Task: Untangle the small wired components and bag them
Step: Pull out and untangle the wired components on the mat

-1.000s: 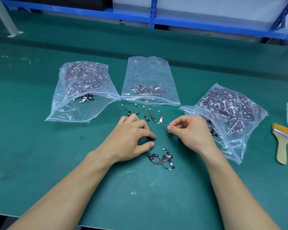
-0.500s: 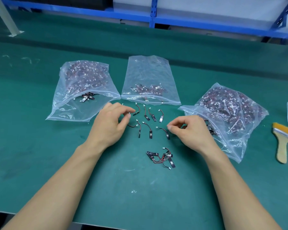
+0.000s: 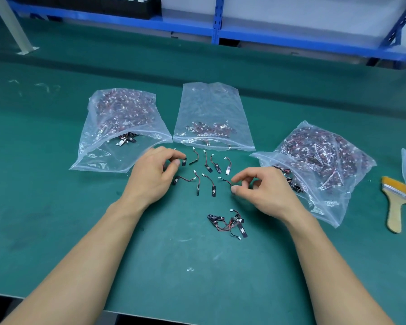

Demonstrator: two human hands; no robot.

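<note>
Centre-right, R hand [image 3: 267, 193] pinches component [image 3: 225, 180].

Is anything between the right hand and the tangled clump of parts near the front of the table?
Nothing visible. The tangled clump lies on the bare green table just in front of the right hand, which pinches one wired part. The sorted rows lie farther back, out of the path.
</note>
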